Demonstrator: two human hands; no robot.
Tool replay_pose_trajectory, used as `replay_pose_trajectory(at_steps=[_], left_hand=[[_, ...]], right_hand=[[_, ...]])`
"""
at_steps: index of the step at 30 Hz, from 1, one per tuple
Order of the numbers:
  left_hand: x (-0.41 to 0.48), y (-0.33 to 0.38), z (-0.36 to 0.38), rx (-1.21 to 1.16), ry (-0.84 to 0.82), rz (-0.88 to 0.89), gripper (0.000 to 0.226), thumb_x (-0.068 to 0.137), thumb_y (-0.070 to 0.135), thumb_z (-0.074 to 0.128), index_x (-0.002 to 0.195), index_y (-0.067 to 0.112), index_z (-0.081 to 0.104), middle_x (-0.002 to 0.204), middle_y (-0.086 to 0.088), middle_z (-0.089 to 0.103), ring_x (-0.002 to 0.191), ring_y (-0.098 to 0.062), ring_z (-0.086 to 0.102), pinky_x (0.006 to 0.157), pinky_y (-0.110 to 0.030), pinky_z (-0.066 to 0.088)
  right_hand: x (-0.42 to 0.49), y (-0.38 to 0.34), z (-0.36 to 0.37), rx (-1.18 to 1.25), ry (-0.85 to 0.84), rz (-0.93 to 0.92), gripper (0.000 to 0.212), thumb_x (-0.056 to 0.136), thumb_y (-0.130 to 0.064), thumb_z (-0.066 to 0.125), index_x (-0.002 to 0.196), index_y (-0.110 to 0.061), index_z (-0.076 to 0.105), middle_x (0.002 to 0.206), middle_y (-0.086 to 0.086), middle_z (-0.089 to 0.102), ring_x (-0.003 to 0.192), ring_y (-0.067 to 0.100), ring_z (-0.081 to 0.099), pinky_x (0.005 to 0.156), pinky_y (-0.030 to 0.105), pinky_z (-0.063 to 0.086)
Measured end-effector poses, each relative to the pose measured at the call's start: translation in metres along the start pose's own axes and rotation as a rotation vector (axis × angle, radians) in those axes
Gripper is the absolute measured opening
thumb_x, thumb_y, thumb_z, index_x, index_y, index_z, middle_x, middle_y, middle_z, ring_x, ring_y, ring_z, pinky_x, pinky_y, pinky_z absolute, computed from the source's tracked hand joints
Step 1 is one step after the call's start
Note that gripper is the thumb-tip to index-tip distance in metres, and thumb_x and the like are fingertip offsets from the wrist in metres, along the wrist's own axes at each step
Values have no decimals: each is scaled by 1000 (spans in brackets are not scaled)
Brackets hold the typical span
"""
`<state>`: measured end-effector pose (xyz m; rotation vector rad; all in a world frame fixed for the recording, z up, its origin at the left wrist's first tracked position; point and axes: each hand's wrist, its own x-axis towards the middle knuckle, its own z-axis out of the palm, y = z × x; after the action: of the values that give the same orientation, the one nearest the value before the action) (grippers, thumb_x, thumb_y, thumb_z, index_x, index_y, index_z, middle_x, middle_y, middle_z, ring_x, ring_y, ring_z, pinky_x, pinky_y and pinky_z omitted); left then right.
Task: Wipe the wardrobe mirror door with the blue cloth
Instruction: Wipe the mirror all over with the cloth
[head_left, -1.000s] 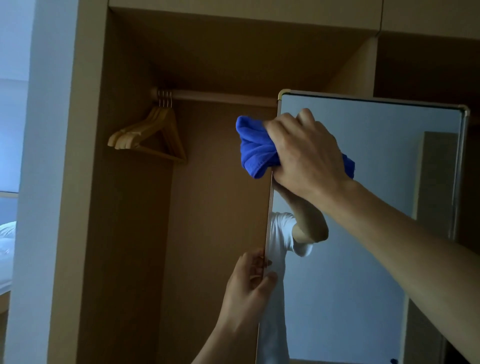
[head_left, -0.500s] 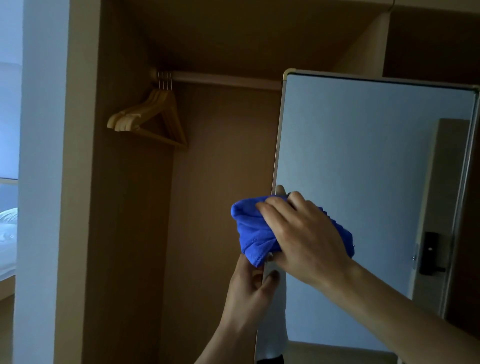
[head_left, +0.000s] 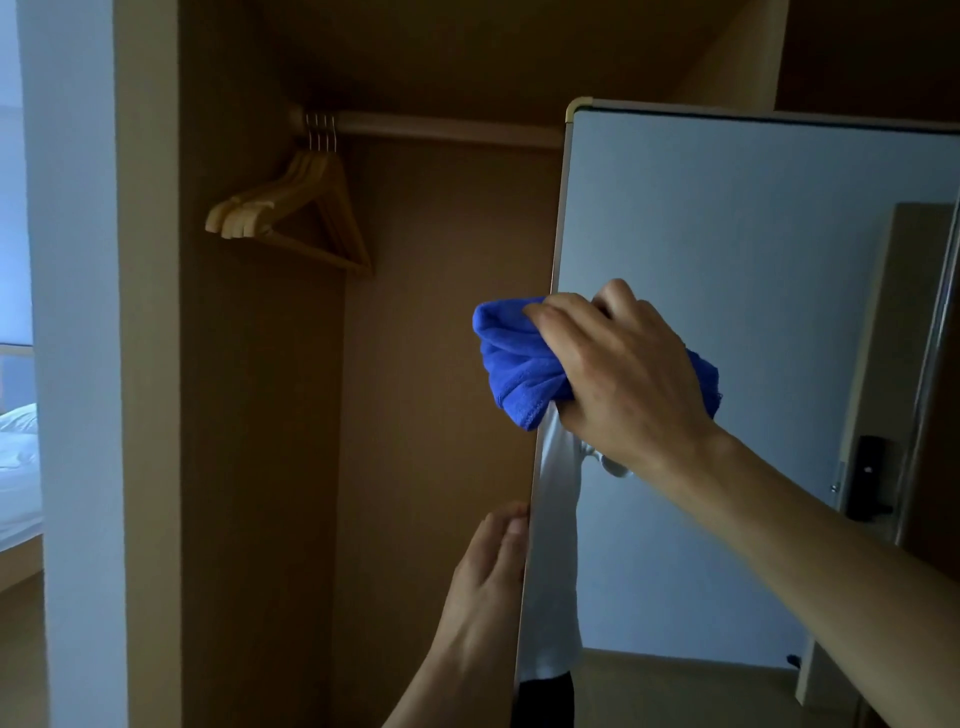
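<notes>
The right hand presses the blue cloth flat against the mirror door, near its left edge. The fingers curl over the bunched cloth, which sticks out to the left past the fingertips and the door's edge. Lower down, the left hand grips the door's left edge. Wooden hangers hang inside the wardrobe on the left.

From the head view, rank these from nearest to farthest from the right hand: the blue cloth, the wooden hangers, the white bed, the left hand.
1. blue cloth: gripped in the right hand, on the mirror's left edge.
2. left hand: below, holding that same edge.
3. wooden hangers: upper left, on the rail inside the wardrobe.
4. white bed: far left, beyond the wardrobe side.
</notes>
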<state>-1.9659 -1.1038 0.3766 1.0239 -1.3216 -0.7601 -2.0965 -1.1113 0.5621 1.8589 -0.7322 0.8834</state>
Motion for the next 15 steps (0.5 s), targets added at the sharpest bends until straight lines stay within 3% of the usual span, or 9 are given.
replay_pose_trajectory(at_steps=[1,4,8,10,12,15], left_hand=[[-1,-1,-1,-56,-9,-38,38,106,50,35,123,33,65,111,11,74,104,-6,69,86,-24,56],[-1,-4,-4,-186,-33,-99,56,104,55,25,117,21,68,99,5,79,91,-6,74,71,-16,56],[1,-10,-4,-194,-40,-83,74,99,64,16,125,18,68,116,-1,76,111,-10,69,98,-29,52],[1,-15,-4,-231,-48,-76,73,101,62,13,129,20,66,119,0,76,114,-10,69,99,-27,52],[2,-19,-4,-255,-51,-62,68,102,61,12,131,27,62,117,7,76,113,-7,69,88,-17,55],[1,-20,-6,-254,-41,-47,68,102,62,7,129,33,62,117,9,76,112,-6,69,83,-13,54]], right_hand=[[-5,-2,2,-6,-1,-14,40,70,-13,44,107,-10,59,106,3,65,83,27,47,65,36,36],[-25,-10,10,-15,-26,-50,43,68,-14,42,108,-12,58,105,2,63,86,26,45,68,33,31],[-59,-24,20,22,-117,-85,46,72,-14,50,117,-12,58,112,3,63,90,26,46,74,39,43],[-75,-33,24,35,-181,-110,49,74,-13,64,123,-12,59,117,3,64,92,27,51,75,40,46],[-87,-39,25,34,-251,-138,53,74,-17,74,125,-13,61,119,3,65,91,26,54,75,39,48],[-92,-40,22,23,-261,-178,47,78,-19,72,124,-13,63,118,3,67,90,25,57,73,39,52]])
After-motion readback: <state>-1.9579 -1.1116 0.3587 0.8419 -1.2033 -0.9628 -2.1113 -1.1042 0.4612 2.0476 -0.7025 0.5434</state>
